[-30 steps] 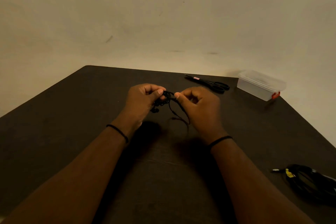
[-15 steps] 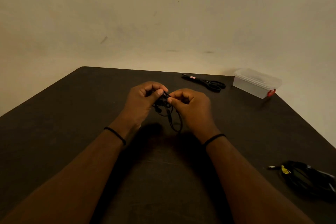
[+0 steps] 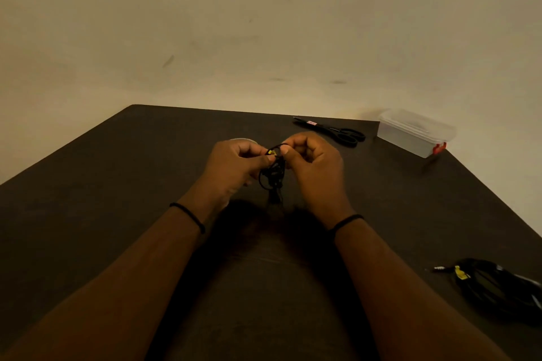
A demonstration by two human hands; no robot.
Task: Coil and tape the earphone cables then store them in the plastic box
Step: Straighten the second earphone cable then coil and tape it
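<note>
A black earphone cable (image 3: 272, 176) hangs as a small bundle between my two hands above the middle of the dark table (image 3: 117, 199). My left hand (image 3: 234, 167) pinches its top with thumb and fingers. My right hand (image 3: 313, 167) pinches the same spot from the right, fingers curled. A bit of yellow tape (image 3: 272, 152) shows at the pinch. The clear plastic box (image 3: 415, 133), lid on, with a red clip, stands at the table's far right corner. A pale edge (image 3: 243, 140) peeks from behind my left hand; what it is cannot be told.
Black scissors (image 3: 337, 131) lie at the far edge, left of the box. Another coiled black cable (image 3: 498, 287) with a yellow tape band and a plug lies near the right edge. A plain wall stands behind the table.
The loose cable end that trailed under my right hand is now gathered into the bundle. Both hands have closed together at its top, and yellow tape now shows between them.
</note>
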